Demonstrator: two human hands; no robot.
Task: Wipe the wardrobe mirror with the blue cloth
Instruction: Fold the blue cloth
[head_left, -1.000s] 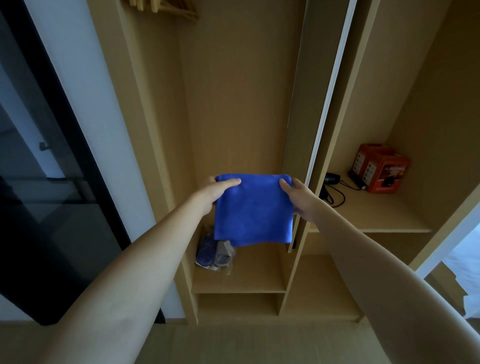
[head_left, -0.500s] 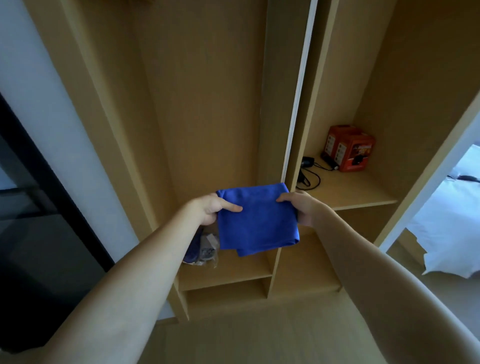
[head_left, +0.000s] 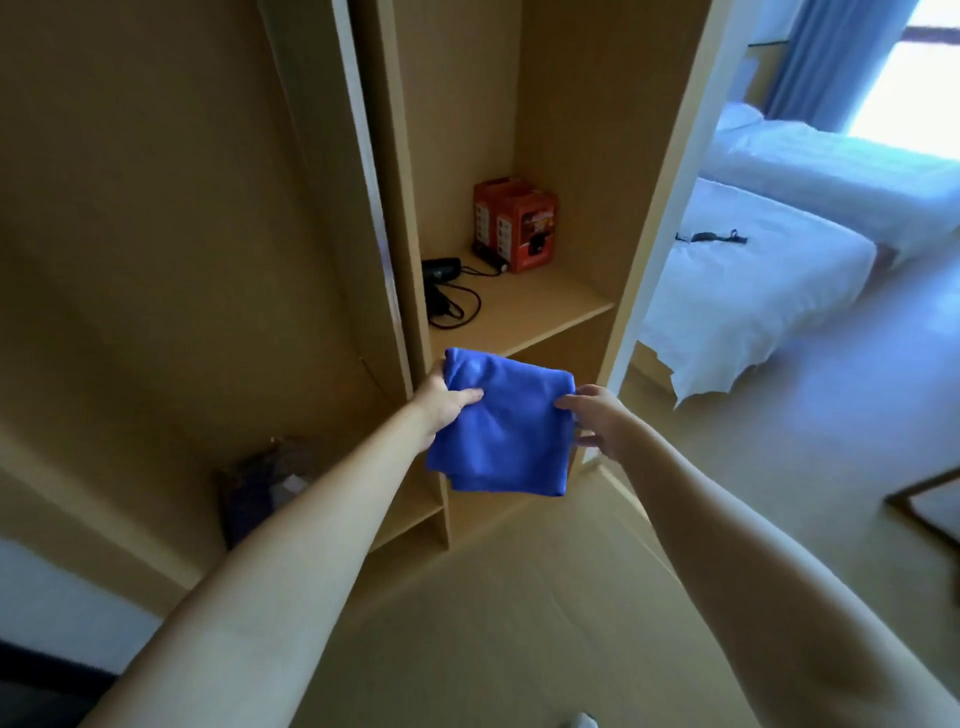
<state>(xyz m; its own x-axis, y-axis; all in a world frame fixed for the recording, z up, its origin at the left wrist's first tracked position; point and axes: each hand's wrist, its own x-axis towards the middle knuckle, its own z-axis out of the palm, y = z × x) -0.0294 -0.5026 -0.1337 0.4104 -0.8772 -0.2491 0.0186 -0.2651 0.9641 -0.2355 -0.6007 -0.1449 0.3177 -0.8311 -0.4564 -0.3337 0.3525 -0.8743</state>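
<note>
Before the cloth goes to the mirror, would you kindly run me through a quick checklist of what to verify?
1. Blue cloth in hand: ok, folded and held up.
2. Left hand grip: ok, thumb pinches the top left corner.
3. Right hand grip: ok, fingers pinch the right edge.
4. Mirror located: cannot tell, no mirror surface plainly shows.
5. Shelf items clear of the cloth: ok, red boxes and black cable sit behind it.
</note>
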